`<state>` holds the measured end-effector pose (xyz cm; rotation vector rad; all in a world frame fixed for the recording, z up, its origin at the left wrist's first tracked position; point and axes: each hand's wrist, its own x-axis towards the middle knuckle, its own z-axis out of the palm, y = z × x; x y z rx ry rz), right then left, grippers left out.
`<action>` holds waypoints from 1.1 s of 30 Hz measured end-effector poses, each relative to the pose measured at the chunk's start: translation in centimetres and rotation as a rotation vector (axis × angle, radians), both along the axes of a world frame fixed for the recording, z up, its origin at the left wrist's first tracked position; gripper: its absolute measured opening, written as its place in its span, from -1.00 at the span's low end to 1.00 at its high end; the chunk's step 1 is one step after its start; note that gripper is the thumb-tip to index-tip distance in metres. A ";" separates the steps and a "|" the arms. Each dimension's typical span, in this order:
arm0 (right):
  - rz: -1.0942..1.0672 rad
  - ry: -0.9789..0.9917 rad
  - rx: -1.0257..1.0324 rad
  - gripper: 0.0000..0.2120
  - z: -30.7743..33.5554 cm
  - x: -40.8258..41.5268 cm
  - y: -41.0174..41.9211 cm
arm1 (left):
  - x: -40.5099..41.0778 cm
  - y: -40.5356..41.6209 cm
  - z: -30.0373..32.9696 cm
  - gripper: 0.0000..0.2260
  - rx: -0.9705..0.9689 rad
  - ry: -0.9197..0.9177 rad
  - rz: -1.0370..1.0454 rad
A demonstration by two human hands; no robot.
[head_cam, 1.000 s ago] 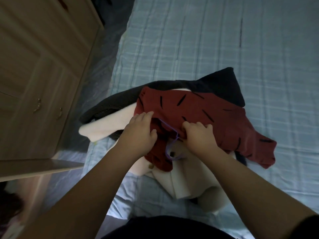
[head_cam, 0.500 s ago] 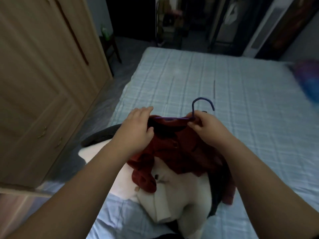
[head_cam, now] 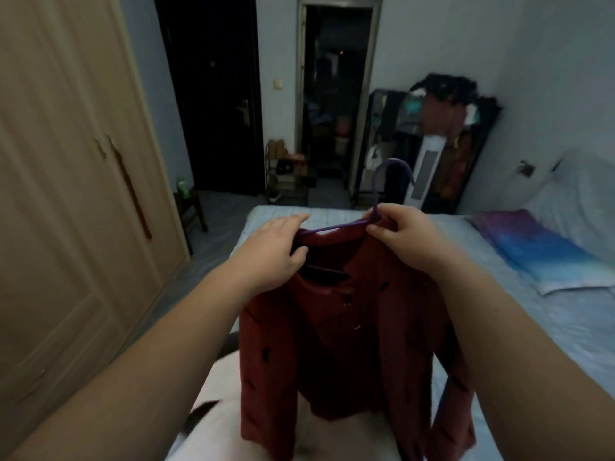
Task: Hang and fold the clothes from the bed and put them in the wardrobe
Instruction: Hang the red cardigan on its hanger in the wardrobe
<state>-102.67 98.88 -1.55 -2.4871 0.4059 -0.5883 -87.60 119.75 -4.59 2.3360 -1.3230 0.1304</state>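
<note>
One wardrobe (head_cam: 66,194) with pale wooden doors fills the left side, its doors closed. One bed (head_cam: 532,327) under a light blue checked sheet runs up the middle and right, with one pillow (head_cam: 545,251) in purple and blue lying near its far right side. Beyond the foot of the bed stand one dark rack (head_cam: 442,144) crowded with clothes and one open doorway (head_cam: 336,94). One red shirt (head_cam: 349,344) with small dark marks hangs raised over the near end of the bed, on one purple hanger (head_cam: 379,207) whose hook points upward. Beneath it on the bed lies one white garment (head_cam: 216,410) with a dark edge. Two hands are up at the shirt's shoulders: the left hand (head_cam: 276,257) grips the shirt's left shoulder over the hanger's arm, thumb tucked beneath, and the right hand (head_cam: 402,234) pinches the hanger at the base of its hook, together with the collar.
</note>
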 end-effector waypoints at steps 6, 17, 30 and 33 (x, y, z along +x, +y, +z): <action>-0.068 -0.151 -0.218 -0.91 5.4 -1.0 2.4 | 0.9 1.8 6.1 -0.47 -0.119 -0.014 -0.105; -0.157 -0.146 -0.274 -0.73 7.2 -1.8 4.2 | 3.5 5.6 8.8 -0.63 -0.029 0.079 -0.195; -0.144 -0.049 -0.292 -0.75 7.0 0.0 5.2 | 4.6 5.2 9.3 -0.82 -0.034 -0.058 -0.154; -0.090 0.003 -0.313 -0.78 6.9 0.4 5.7 | 3.9 4.8 9.7 -0.79 -0.073 -0.006 -0.221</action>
